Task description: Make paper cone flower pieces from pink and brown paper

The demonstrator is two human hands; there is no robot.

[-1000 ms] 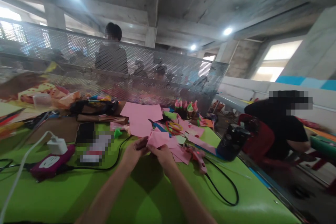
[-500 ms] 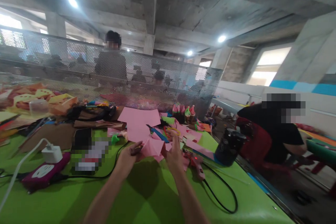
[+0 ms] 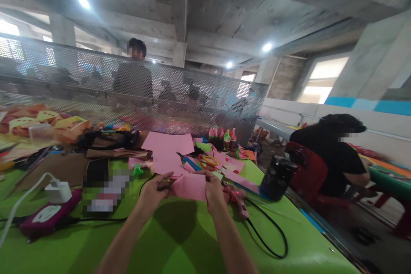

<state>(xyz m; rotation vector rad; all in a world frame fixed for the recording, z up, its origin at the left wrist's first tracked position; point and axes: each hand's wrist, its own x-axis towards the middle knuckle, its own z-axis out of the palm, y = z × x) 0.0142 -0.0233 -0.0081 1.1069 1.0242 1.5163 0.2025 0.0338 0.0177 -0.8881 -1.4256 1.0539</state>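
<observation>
A small piece of pink paper (image 3: 189, 186) is stretched between my two hands, just above the green table. My left hand (image 3: 154, 190) pinches its left edge between thumb and fingers. On the right edge, my right hand (image 3: 213, 188) grips it, the thumb in front. Beyond the hands lies a larger pink sheet (image 3: 167, 150). Scissors with red and yellow handles (image 3: 208, 162) and a blue cutter (image 3: 192, 163) rest on the papers behind my right hand. To its right is a pink glue gun (image 3: 240, 205) with a small red light.
A dark jar (image 3: 278, 178) stands near the table's right edge. On the left are a purple power strip (image 3: 51, 216) with a white charger (image 3: 58, 191), and a phone (image 3: 97, 172). A perforated metal screen (image 3: 180, 94) runs along the back. A person (image 3: 330, 154) sits at the right.
The pink paper has gone from a folded, peaked shape to a flatter one facing me. My right hand has come round to hold its right edge; the view has shifted slightly.
</observation>
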